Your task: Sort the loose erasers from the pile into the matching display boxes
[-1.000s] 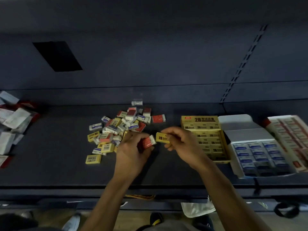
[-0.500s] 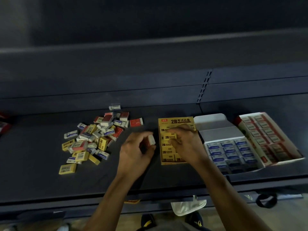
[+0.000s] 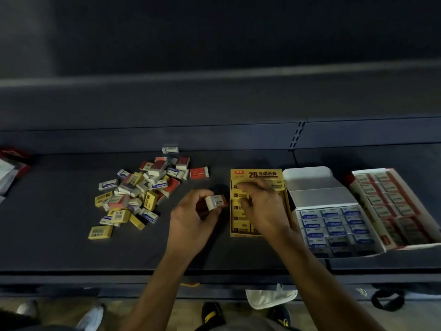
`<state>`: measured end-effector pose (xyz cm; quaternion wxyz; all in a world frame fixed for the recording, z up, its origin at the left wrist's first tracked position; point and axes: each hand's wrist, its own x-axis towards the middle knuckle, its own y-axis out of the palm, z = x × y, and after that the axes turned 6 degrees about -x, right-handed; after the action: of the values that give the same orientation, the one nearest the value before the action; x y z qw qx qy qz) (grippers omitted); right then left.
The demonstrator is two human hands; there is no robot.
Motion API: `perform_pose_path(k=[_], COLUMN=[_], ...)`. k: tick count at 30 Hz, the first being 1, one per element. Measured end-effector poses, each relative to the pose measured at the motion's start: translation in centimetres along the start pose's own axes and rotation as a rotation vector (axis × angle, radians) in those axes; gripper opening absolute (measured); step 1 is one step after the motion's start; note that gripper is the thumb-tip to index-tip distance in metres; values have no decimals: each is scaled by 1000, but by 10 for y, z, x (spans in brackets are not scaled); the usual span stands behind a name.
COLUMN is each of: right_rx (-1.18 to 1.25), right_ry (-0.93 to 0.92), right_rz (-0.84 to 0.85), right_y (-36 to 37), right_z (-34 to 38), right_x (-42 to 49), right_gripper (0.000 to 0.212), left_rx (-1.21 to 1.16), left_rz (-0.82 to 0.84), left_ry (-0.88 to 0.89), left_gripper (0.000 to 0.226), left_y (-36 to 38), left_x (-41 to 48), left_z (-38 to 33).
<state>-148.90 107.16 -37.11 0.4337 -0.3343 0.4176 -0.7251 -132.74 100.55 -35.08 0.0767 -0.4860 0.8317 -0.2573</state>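
A pile of loose erasers [image 3: 140,192] in yellow, blue-white and red sleeves lies on the dark shelf, left of centre. My left hand [image 3: 193,218] grips a red-and-white eraser [image 3: 214,201] just left of the yellow display box [image 3: 256,174]. My right hand [image 3: 262,206] lies over that yellow box, fingers curled down among the yellow erasers; whether it still holds one is hidden. To the right stand a white box of blue erasers [image 3: 334,225] and a red box of red erasers [image 3: 393,206].
A single red eraser [image 3: 199,172] and a white one [image 3: 170,150] lie apart from the pile. Packets [image 3: 9,170] sit at the far left edge. The shelf's front edge [image 3: 95,274] runs below my arms, with shoes and floor beneath.
My right hand has carried the yellow eraser from mid-shelf into the yellow box. My left hand still holds the red eraser. The view has shifted right.
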Motion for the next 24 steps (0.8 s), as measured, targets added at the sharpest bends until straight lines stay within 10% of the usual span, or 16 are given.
perform_pose_path(k=[24], right_rx=[139], right_ry=[-163], right_rz=[-141], right_y=[-33], right_z=[-31], right_x=[-28], right_gripper=[43], left_rx=[-99], left_rz=[159], left_ry=[-18], left_gripper=[43], left_y=[50], left_x=[2], left_z=[-47])
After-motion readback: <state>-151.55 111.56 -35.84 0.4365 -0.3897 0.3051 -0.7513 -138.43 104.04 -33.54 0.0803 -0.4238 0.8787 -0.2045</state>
